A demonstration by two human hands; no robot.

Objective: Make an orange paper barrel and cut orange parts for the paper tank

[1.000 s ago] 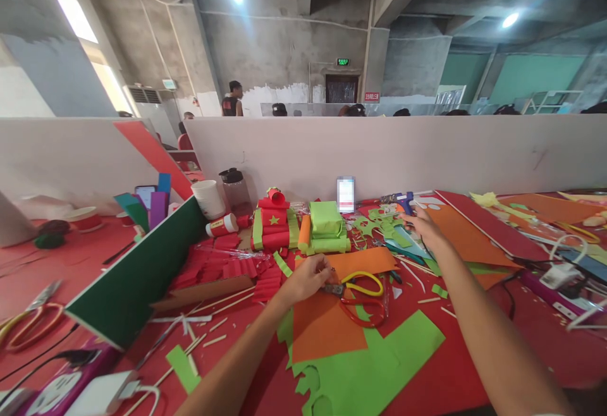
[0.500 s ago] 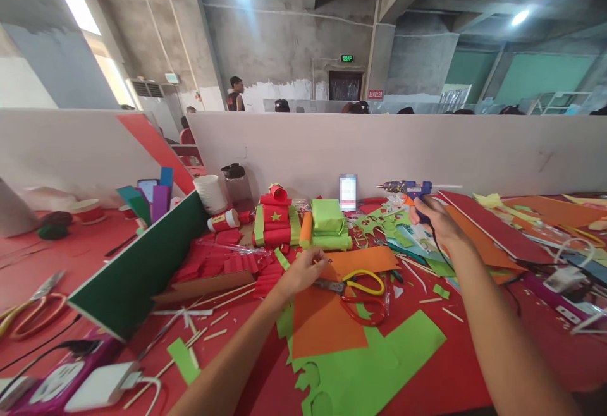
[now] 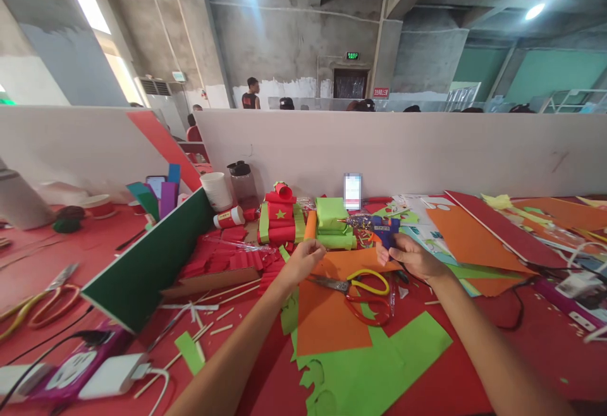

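My right hand [image 3: 411, 258] grips a blue glue gun [image 3: 383, 227] by its handle, nozzle pointing left, above the orange paper [image 3: 332, 302]. My left hand [image 3: 303, 260] hovers just left of it with fingers pinched together; what they hold is too small to make out. Yellow-handled scissors [image 3: 360, 284] and red-handled scissors [image 3: 372, 310] lie on the orange sheet below both hands. Behind them stand a red and green paper model with a yellow star [image 3: 279, 219] and a green paper box [image 3: 332, 221].
Green paper [image 3: 379, 365] lies in front, a dark green board [image 3: 152, 264] stands at left, and a power strip with plugs [image 3: 76, 372] sits at the near left. Orange and dark red sheets [image 3: 478, 232], cables and a phone [image 3: 352, 191] lie behind and right. A white partition [image 3: 427, 150] backs the red table [image 3: 71, 264].
My right hand picked up the glue gun from the far right and brought it left and nearer, close to my left hand. The left hand rose slightly off the scissors.
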